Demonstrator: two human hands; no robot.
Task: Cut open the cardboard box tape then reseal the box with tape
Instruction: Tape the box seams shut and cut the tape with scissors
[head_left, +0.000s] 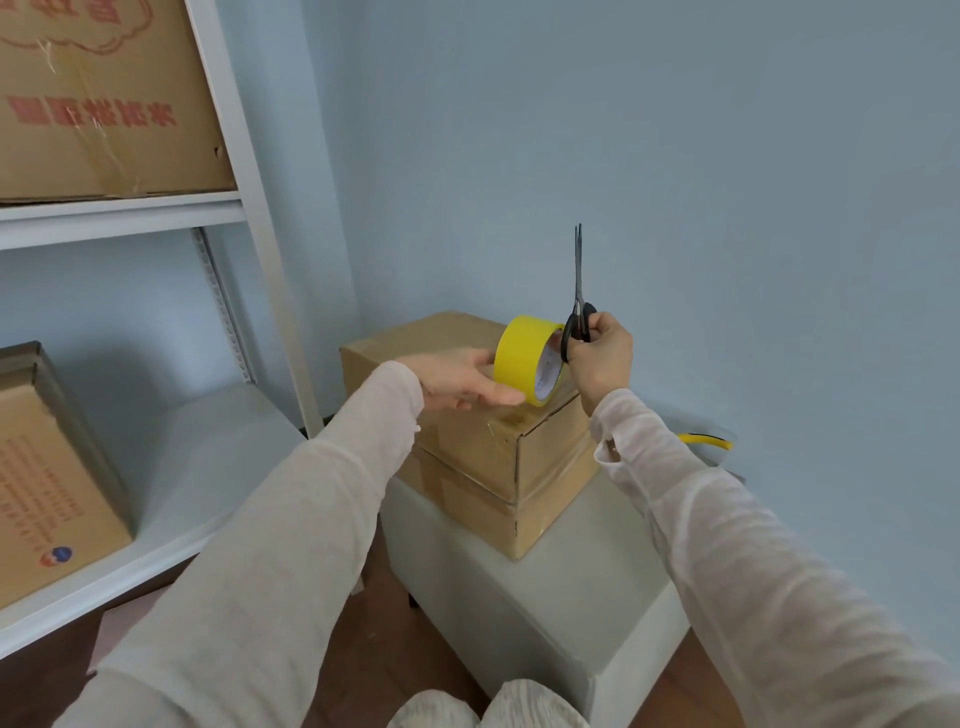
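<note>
A brown cardboard box (483, 457) with clear tape along its seams sits on a pale grey stool (561, 603). Above the box's top, my left hand (462, 382) grips a roll of yellow tape (527, 366), fingers under it and thumb on its near side. My right hand (600, 358) holds black scissors (578, 291) by the handles, blades closed and pointing straight up, just right of the roll. Part of the box top is hidden behind my hands and the roll.
A white metal shelf unit (249, 171) stands at left, with a large printed carton (98, 98) on its upper shelf and another carton (47, 483) lower down. A blue wall lies behind. A yellow-and-black object (709, 440) shows behind my right sleeve. Brown floor lies below.
</note>
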